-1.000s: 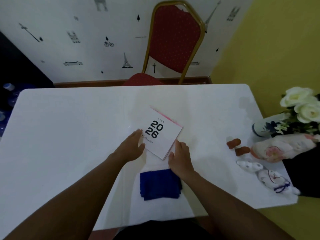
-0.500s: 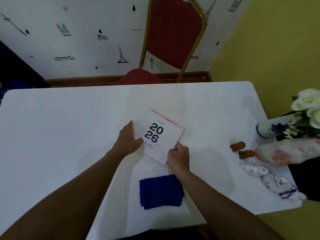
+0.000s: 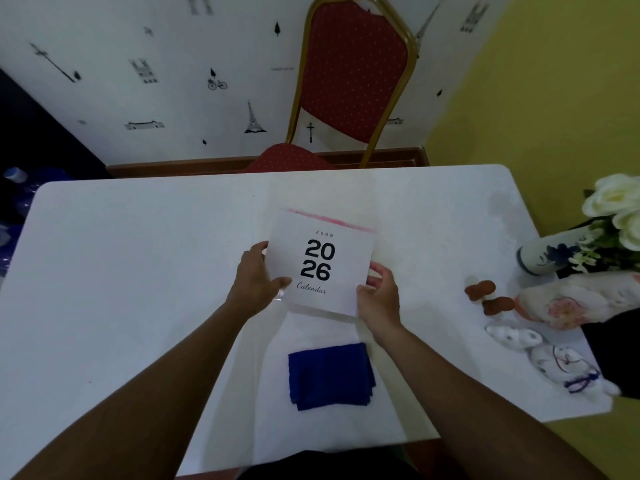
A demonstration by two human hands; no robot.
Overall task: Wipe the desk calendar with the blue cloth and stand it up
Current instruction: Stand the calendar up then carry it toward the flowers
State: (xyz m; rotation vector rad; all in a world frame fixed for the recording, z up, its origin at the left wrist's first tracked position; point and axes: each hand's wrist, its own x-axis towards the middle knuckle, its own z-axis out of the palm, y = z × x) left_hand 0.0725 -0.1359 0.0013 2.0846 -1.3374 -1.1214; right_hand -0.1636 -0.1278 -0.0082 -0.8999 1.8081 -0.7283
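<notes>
The white desk calendar (image 3: 320,261), printed "2026 Calendar" with a pink top edge, is lifted off the white table (image 3: 138,271), its cover tilted toward me. My left hand (image 3: 258,278) grips its left edge, thumb on the front. My right hand (image 3: 379,296) pinches its lower right corner. The folded blue cloth (image 3: 330,375) lies flat on the table just below the calendar, between my forearms, touched by neither hand.
A red chair with a gold frame (image 3: 349,81) stands behind the table's far edge. At the right edge sit a blue-and-white vase with white flowers (image 3: 550,254), two brown pieces (image 3: 488,296), a floral pouch (image 3: 575,299) and small white figurines (image 3: 550,355).
The calendar, lying flat and turned at an angle a second ago, has been picked up by both hands, squared toward me and raised off the table. The cloth has not moved.
</notes>
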